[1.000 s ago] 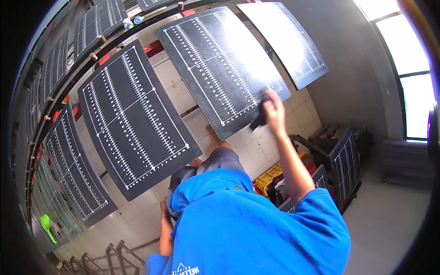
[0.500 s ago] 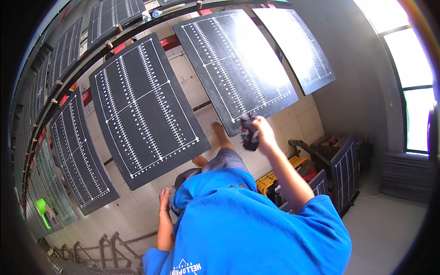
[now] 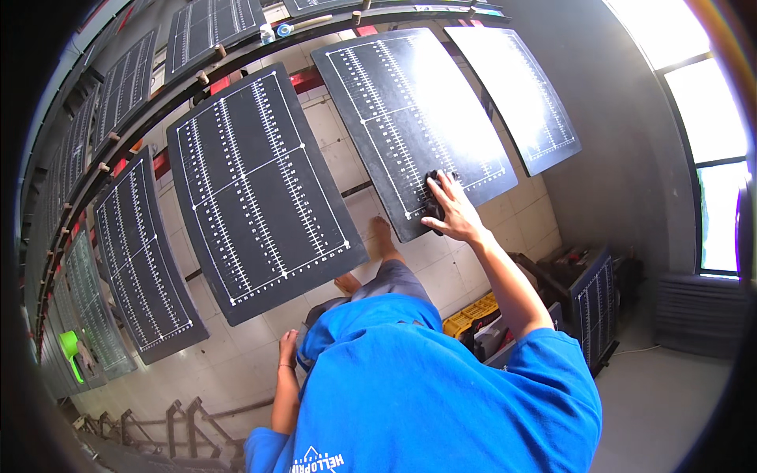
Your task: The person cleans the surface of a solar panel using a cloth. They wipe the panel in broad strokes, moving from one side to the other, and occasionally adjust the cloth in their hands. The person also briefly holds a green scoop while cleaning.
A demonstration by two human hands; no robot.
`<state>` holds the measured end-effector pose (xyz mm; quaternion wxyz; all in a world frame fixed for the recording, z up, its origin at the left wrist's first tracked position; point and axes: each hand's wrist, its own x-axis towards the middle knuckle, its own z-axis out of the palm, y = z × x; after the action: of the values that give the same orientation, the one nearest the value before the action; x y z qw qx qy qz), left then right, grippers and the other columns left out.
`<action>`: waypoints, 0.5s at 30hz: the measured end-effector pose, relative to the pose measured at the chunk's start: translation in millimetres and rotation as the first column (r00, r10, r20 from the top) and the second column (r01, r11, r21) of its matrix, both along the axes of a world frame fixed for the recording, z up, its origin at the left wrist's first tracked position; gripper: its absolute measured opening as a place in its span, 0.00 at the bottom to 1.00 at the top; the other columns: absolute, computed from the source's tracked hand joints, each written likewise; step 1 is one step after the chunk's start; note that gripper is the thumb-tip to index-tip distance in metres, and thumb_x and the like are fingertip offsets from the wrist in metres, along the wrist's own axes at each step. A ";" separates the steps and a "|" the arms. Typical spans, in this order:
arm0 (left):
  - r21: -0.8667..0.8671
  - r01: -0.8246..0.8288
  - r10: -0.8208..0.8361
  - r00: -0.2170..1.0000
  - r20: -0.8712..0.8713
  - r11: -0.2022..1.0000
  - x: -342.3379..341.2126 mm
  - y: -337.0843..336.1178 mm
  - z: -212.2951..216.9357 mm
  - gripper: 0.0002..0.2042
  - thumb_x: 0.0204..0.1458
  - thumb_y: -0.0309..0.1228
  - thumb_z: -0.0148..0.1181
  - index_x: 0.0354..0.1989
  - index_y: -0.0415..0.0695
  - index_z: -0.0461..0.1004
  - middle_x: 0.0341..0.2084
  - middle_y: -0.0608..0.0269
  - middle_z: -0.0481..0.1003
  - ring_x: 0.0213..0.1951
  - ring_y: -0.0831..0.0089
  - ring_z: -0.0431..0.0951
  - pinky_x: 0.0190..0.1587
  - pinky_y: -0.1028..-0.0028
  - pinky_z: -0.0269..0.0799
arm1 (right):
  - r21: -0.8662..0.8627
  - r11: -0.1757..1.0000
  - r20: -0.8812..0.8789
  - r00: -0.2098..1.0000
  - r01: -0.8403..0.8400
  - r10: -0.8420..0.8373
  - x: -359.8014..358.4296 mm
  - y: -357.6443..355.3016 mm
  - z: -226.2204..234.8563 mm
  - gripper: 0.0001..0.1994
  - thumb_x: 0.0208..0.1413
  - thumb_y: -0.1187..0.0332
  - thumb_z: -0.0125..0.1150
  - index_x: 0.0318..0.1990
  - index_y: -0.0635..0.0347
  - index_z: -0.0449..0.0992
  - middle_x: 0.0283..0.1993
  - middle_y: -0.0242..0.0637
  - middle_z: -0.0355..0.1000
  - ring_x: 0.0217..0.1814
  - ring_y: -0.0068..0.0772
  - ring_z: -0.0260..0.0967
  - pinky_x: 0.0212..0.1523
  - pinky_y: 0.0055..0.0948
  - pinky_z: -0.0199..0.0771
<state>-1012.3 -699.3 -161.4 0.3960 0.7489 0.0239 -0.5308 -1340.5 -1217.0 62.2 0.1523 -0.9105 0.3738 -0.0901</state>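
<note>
My right hand (image 3: 456,211) lies over a crumpled black cloth (image 3: 435,206), its fingers spread and pressing it onto a black board (image 3: 386,162). That contact is at the board's near end, close to its left corner. White ruler-like scales and a thin white border mark the board, and light glares off its right half. My left hand (image 3: 289,347) hangs low beside my hip with its fingers loosely bent; nothing shows in it. To the left of the wiped board lies a second black board (image 3: 260,197) with the same white markings.
More marked boards flank these, including a glaring one (image 3: 524,102) at right and a narrower-looking one (image 3: 146,260) at left. Dark rails carry them above a tiled floor. A green handled tool (image 3: 71,355) lies far left. Beside my right arm stand a yellow crate (image 3: 471,315) and an upright board (image 3: 593,307).
My right hand has lowered the black cloth from above the board's near end onto its surface, and the fingers have spread over it. The left hand still hangs at my side.
</note>
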 end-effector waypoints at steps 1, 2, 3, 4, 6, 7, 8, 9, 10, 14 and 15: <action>-0.002 0.041 -0.041 0.999 -0.012 0.999 1.5 -1.8 1.3 0.16 0.58 0.46 0.56 0.41 0.45 0.78 0.32 0.67 0.75 0.32 0.77 0.70 0.33 0.74 0.65 | -0.021 0.999 0.066 0.997 0.043 -0.041 -3.3 -3.2 -14.3 0.34 0.55 0.63 0.68 0.69 0.55 0.65 0.74 0.54 0.56 0.77 0.59 0.50 0.75 0.51 0.50; 0.029 0.034 -0.033 0.999 -0.014 0.999 2.7 -1.8 4.0 0.16 0.58 0.46 0.57 0.40 0.46 0.78 0.31 0.68 0.74 0.30 0.78 0.69 0.31 0.75 0.64 | -0.035 0.996 0.134 0.988 0.083 -0.078 -2.1 -5.9 -25.2 0.34 0.54 0.65 0.68 0.69 0.54 0.65 0.74 0.54 0.56 0.77 0.59 0.50 0.75 0.52 0.50; 0.059 0.027 -0.026 1.000 -0.016 0.998 5.1 -1.5 7.2 0.15 0.58 0.46 0.57 0.40 0.47 0.78 0.31 0.69 0.74 0.27 0.80 0.67 0.28 0.75 0.62 | -0.113 0.963 0.117 0.966 0.244 -0.231 7.3 4.3 -42.5 0.32 0.53 0.70 0.65 0.68 0.56 0.67 0.73 0.54 0.57 0.76 0.59 0.52 0.75 0.53 0.51; 0.094 0.012 -0.011 1.000 -0.016 0.996 4.3 -0.1 9.7 0.15 0.58 0.46 0.57 0.40 0.48 0.78 0.30 0.70 0.74 0.25 0.81 0.66 0.26 0.76 0.60 | -0.121 0.914 0.222 0.908 0.386 -0.354 28.3 18.8 -57.0 0.30 0.53 0.74 0.63 0.66 0.59 0.68 0.72 0.53 0.59 0.76 0.56 0.53 0.74 0.52 0.52; 0.114 -0.016 0.017 1.000 -0.007 0.993 2.4 9.9 9.7 0.15 0.58 0.46 0.57 0.40 0.48 0.78 0.29 0.71 0.73 0.23 0.82 0.64 0.22 0.76 0.57 | -0.162 0.974 0.256 0.960 0.160 -0.115 64.2 59.3 -70.5 0.29 0.51 0.76 0.61 0.64 0.61 0.69 0.71 0.53 0.61 0.75 0.56 0.55 0.74 0.52 0.54; 0.121 -0.047 0.047 0.999 0.002 0.991 -1.1 18.9 7.5 0.15 0.59 0.47 0.57 0.40 0.49 0.78 0.29 0.71 0.73 0.22 0.83 0.62 0.21 0.76 0.55 | -0.098 0.992 0.227 0.973 0.076 -0.052 79.6 85.6 -59.6 0.28 0.51 0.77 0.60 0.63 0.61 0.70 0.70 0.53 0.62 0.74 0.56 0.56 0.73 0.52 0.55; 0.130 -0.071 0.072 0.997 -0.010 0.989 -6.5 29.3 6.7 0.15 0.59 0.47 0.57 0.40 0.48 0.78 0.30 0.70 0.74 0.22 0.82 0.63 0.22 0.76 0.57 | -0.032 0.999 0.202 0.979 -0.009 0.015 90.1 103.1 -46.3 0.27 0.51 0.77 0.59 0.63 0.61 0.70 0.70 0.53 0.62 0.74 0.56 0.57 0.73 0.52 0.56; 0.129 -0.077 0.081 0.996 -0.027 0.989 -8.7 29.0 8.8 0.16 0.59 0.47 0.57 0.41 0.47 0.78 0.31 0.69 0.75 0.23 0.82 0.64 0.24 0.77 0.58 | -0.024 1.000 0.215 0.977 0.008 -0.002 76.4 95.4 -50.4 0.27 0.52 0.78 0.58 0.63 0.60 0.70 0.70 0.53 0.62 0.74 0.57 0.57 0.73 0.52 0.56; 0.128 -0.070 0.077 0.996 -0.049 0.989 -9.0 22.6 11.0 0.16 0.59 0.47 0.57 0.42 0.47 0.78 0.32 0.68 0.75 0.24 0.81 0.65 0.25 0.77 0.60 | -0.017 0.999 0.222 0.974 0.037 -0.032 45.5 80.4 -59.3 0.27 0.53 0.79 0.57 0.63 0.60 0.70 0.70 0.53 0.63 0.74 0.58 0.57 0.73 0.52 0.56; 0.072 -0.083 0.081 0.996 0.032 0.994 -27.9 15.1 7.5 0.18 0.61 0.46 0.55 0.45 0.43 0.78 0.36 0.62 0.79 0.29 0.75 0.73 0.33 0.75 0.67 | -0.216 0.814 0.129 0.842 0.539 -0.523 -59.7 -14.8 -64.4 0.24 0.63 0.72 0.52 0.68 0.63 0.65 0.70 0.59 0.60 0.75 0.63 0.53 0.73 0.54 0.54; 0.064 -0.061 0.058 0.997 0.045 0.996 -32.8 16.6 2.2 0.18 0.62 0.46 0.55 0.45 0.42 0.79 0.37 0.60 0.80 0.31 0.74 0.74 0.36 0.73 0.68 | -0.134 0.729 0.153 0.741 0.671 -0.654 -61.5 -40.5 -59.9 0.24 0.64 0.69 0.52 0.66 0.68 0.65 0.69 0.62 0.60 0.74 0.65 0.53 0.73 0.51 0.54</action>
<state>-1045.0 -682.7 -159.2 0.3874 0.7717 0.0547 -0.5014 -1402.1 -1257.6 2.2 0.0445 -0.7216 0.6566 -0.2149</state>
